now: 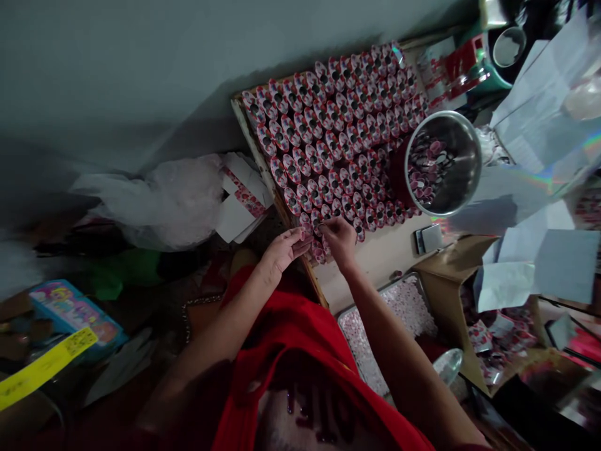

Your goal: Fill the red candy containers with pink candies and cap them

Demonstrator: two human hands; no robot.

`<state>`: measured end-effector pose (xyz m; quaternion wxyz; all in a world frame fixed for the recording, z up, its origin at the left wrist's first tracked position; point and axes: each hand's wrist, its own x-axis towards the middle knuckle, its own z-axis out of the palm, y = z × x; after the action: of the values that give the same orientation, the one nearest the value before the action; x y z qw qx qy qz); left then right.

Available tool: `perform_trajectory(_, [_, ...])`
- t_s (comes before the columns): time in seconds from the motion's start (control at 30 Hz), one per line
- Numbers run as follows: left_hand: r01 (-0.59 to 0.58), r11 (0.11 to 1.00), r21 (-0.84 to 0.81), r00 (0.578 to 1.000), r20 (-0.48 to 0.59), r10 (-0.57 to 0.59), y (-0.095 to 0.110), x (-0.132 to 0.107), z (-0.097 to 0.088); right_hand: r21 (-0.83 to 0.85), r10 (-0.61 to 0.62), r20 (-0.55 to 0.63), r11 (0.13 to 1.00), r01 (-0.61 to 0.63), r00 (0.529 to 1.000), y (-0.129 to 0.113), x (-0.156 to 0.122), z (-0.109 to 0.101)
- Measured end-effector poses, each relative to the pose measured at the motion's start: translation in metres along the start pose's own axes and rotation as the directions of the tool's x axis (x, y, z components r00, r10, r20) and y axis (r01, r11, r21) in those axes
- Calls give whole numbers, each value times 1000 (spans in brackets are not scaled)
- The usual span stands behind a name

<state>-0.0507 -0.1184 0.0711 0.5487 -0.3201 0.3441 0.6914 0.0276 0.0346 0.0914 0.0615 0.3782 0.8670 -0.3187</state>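
Rows of small oval red-and-white printed pieces with dark centres [323, 153] cover most of a wooden-edged table. My left hand [284, 245] is at the near left corner of these rows, its thumb and fingers stretched out and a little apart; nothing I can make out is in it. Beside it, my right hand [342, 239] has its fingertips pinched together over one of the nearest pieces. What the pinch holds, if anything, is too small to tell. A steel pot [462, 160] with many small pinkish and dark pieces inside stands tilted in view, right of the rows.
A metal tray [339, 326] of small pale pink bits lies by my right forearm. Right of it stands an open cardboard box [444, 300] with printed packets. A small dark-and-silver block [428, 239] rests on the table. Plastic bags [173, 200] lie on the left.
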Motion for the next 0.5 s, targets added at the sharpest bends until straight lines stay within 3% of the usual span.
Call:
perform_trajectory(0.3, [85,996,-18,996,13,-85,37,6,-11,-385,190,92,912,-141,977,-18,64,6])
perform_trajectory(0.5, [69,997,-15,997,30,-69,34,0,-8,-387,170,106,915,-117,980,-21,74,-6])
